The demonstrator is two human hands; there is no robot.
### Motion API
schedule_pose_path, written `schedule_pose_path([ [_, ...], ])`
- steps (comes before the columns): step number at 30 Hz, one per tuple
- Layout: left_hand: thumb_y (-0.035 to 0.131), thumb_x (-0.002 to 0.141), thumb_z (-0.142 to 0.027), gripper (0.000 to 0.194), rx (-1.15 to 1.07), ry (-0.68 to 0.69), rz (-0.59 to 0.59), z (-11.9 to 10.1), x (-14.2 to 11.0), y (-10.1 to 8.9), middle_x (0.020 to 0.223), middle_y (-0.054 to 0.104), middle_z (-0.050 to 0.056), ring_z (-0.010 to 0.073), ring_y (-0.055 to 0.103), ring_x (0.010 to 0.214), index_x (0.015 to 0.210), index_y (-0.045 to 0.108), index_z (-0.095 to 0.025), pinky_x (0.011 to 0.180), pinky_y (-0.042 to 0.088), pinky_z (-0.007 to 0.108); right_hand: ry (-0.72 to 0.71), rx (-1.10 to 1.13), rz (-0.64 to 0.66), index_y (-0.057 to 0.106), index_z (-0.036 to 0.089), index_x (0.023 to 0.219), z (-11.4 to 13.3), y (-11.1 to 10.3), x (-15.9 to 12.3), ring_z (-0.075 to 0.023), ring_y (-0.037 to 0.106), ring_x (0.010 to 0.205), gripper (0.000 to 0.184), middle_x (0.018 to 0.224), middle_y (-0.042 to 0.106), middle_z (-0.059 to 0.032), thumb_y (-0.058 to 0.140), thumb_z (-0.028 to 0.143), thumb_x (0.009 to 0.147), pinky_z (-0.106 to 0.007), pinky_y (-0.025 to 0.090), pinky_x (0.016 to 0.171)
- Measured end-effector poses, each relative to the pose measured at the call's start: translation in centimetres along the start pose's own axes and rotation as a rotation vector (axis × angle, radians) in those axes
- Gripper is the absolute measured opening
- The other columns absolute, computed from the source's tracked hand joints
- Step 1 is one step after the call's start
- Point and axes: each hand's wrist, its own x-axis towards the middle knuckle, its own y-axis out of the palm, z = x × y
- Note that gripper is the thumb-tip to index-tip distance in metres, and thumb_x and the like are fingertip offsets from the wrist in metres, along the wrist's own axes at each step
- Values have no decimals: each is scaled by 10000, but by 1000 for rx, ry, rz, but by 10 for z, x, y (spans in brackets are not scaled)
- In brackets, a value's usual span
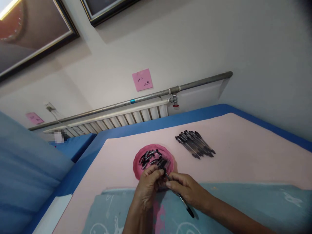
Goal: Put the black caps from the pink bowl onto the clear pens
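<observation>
My right hand (186, 188) is closed round a slim pen (181, 198) with a clear barrel. The pen slants down to the right and ends in a black tip piece. My left hand (149, 183) pinches at the pen's upper end, where a small black part shows near the thumb; exactly what sits between those fingers is partly hidden. Just beyond both hands is a pink scalloped bowl (136, 162) holding several short black-and-clear pen pieces (147, 157). Right of the bowl lies a row of pens (195, 144), side by side with black ends.
A pale pink sheet (243, 156) covers the blue-edged table, with a teal patterned cloth (117, 211) at the near side. Behind stand a radiator (136, 117) and a metal pipe (202, 80) along the wall. A blue curtain (21, 175) hangs at left.
</observation>
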Motion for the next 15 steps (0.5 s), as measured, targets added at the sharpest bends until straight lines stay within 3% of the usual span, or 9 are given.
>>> schedule_pose_path([
  [8,723,589,-228,175,127,5,18,1,2,4,525,516,-47,44,428,477,622,582,-131,490,322,173,97,192,-32,455,196,661,-6,2,1,-67,337,439,207,516,361,85,530,357,767,-183,288,404],
  [15,712,596,-230,141,203,0,34,-1,0,7,592,539,-32,64,453,550,650,618,-138,548,343,183,168,163,-62,485,194,670,-16,3,0,-55,348,392,230,472,367,93,557,397,750,-183,285,389],
])
